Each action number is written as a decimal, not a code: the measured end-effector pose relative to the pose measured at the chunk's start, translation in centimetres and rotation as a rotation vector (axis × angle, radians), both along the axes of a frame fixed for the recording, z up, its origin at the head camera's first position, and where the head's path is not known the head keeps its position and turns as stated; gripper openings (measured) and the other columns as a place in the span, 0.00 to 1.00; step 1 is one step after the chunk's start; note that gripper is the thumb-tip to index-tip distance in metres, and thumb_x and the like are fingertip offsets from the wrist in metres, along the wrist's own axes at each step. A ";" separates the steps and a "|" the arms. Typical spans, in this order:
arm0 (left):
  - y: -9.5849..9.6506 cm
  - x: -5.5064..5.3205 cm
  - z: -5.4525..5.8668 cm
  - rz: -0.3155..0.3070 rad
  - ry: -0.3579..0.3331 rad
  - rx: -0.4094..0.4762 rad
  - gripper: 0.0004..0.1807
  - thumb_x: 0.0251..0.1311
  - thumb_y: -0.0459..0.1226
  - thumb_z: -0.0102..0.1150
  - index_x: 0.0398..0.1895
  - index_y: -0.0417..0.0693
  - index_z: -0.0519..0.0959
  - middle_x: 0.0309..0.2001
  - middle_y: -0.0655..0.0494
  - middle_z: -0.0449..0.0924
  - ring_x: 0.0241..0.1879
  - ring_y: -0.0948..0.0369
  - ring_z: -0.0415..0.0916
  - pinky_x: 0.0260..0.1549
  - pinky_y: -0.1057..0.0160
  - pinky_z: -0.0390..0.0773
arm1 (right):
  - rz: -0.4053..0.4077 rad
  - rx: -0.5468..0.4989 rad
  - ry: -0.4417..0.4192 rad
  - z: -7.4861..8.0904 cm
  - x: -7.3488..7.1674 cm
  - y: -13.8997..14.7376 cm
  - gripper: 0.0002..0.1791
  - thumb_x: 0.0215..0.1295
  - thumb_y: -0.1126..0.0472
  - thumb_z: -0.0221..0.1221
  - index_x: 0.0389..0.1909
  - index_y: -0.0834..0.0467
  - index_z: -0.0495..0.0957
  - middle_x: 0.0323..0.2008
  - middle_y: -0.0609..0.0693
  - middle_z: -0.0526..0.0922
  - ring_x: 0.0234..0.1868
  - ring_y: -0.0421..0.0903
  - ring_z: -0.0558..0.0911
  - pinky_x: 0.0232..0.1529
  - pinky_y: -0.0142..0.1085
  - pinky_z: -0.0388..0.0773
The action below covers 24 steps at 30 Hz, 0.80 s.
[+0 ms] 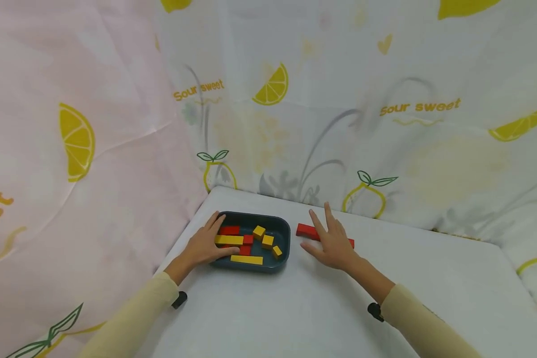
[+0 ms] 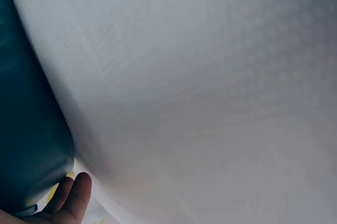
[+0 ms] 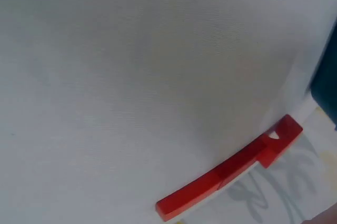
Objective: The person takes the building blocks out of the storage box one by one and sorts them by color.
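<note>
A dark blue-green tray (image 1: 270,270) holds several red and yellow wooden blocks, among them a long yellow block (image 1: 246,259) and a small yellow cube (image 1: 259,231). My left hand (image 1: 202,247) spreads around the tray's left end, fingertips at the far corner and thumb over the blocks inside. In the left wrist view, two fingers (image 2: 75,200) extend beside the tray's outer wall (image 2: 34,129). My right hand (image 1: 335,247), fingers spread and holding nothing, overlaps a row of red blocks (image 1: 307,230) right of the tray. The right wrist view shows these red blocks (image 3: 210,179) nearly end to end, one with an arched cutout.
The white table (image 1: 268,313) runs back to a lemon-print cloth (image 1: 295,149) that hangs behind it. A pinkish cloth (image 1: 116,199) hangs along the left side. Dark wrist devices show at the left cuff (image 1: 179,300) and right cuff (image 1: 375,312).
</note>
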<state>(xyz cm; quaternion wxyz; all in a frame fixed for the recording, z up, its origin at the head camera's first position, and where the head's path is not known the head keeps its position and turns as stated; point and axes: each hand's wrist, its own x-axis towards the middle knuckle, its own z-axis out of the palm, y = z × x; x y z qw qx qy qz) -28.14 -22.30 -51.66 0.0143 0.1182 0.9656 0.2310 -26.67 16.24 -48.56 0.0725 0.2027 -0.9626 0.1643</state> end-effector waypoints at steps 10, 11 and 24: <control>-0.1 -0.2 -0.6 0.000 0.001 0.002 0.64 0.45 0.75 0.59 0.79 0.53 0.49 0.80 0.48 0.40 0.70 0.37 0.61 0.64 0.32 0.63 | 0.134 0.026 0.235 1.6 -1.0 -3.7 0.54 0.59 0.35 0.62 0.80 0.46 0.45 0.79 0.58 0.28 0.78 0.60 0.42 0.73 0.65 0.48; -0.1 -0.2 -0.5 0.002 -0.001 0.005 0.64 0.45 0.74 0.60 0.79 0.53 0.49 0.81 0.48 0.40 0.70 0.37 0.61 0.64 0.32 0.63 | 0.134 0.031 0.210 1.7 -0.9 -4.2 0.53 0.60 0.35 0.61 0.80 0.46 0.44 0.79 0.58 0.26 0.78 0.60 0.43 0.73 0.64 0.48; -0.2 0.0 -0.3 -0.013 0.007 0.013 0.60 0.51 0.71 0.58 0.79 0.51 0.49 0.80 0.47 0.41 0.70 0.37 0.61 0.65 0.33 0.63 | 0.196 -0.008 0.234 1.2 -2.5 -8.8 0.51 0.62 0.39 0.63 0.78 0.47 0.46 0.79 0.59 0.38 0.74 0.58 0.55 0.72 0.59 0.57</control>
